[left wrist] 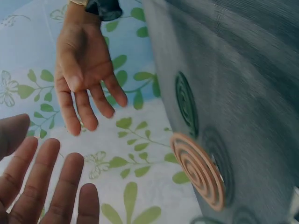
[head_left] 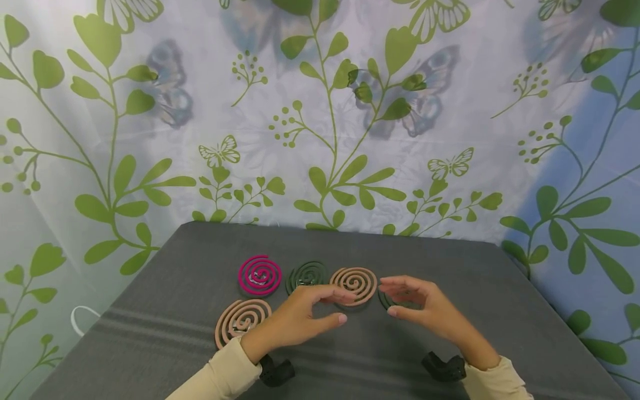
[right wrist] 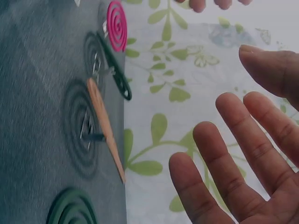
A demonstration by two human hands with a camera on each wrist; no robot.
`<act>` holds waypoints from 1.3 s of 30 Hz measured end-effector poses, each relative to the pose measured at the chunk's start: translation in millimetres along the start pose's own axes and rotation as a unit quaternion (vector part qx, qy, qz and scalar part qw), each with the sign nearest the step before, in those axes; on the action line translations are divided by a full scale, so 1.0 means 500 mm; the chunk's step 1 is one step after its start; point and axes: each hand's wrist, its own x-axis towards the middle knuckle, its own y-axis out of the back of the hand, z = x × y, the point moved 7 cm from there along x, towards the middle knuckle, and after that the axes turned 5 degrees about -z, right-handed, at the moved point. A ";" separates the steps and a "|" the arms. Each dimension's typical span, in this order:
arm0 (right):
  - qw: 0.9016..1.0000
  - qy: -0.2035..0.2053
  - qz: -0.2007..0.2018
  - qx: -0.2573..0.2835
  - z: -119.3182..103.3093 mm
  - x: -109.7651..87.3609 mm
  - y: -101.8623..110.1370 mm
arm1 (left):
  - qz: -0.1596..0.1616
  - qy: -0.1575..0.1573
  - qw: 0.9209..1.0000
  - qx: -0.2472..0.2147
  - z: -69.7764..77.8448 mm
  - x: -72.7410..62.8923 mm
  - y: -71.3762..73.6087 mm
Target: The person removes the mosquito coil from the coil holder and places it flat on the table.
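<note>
Tan coil (head_left: 354,284), a flat round spiral, near two empty, loosely uncurled hands (head_left: 302,316) (head_left: 430,308)

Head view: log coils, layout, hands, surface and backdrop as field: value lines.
coil_count: five
back_row (left to right): pink coil, left green coil, back tan coil, right green coil
front: front tan coil, nearer the person
support: metal stand under back tan coil
left_hand: raised, holds nothing
right_hand: raised, holds nothing
occlusion: right_hand partly hides right green coil
surface: gray table
backdrop: white curtain, green leaf print
</note>
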 end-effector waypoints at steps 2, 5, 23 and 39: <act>1.000 0.001 -0.008 0.006 -0.001 0.005 -0.007 | 0.010 -0.001 1.000 0.007 -0.003 -0.017 0.013; 1.000 0.001 -0.016 0.008 -0.001 0.013 -0.017 | 0.026 0.003 0.999 0.023 -0.007 -0.041 0.034; 0.996 -0.008 -0.070 0.054 0.027 0.062 -0.081 | 0.061 0.067 0.996 -0.013 -0.073 -0.156 0.140; 0.992 -0.015 -0.102 0.077 0.045 0.106 -0.145 | 0.066 0.080 0.994 -0.034 -0.123 -0.215 0.244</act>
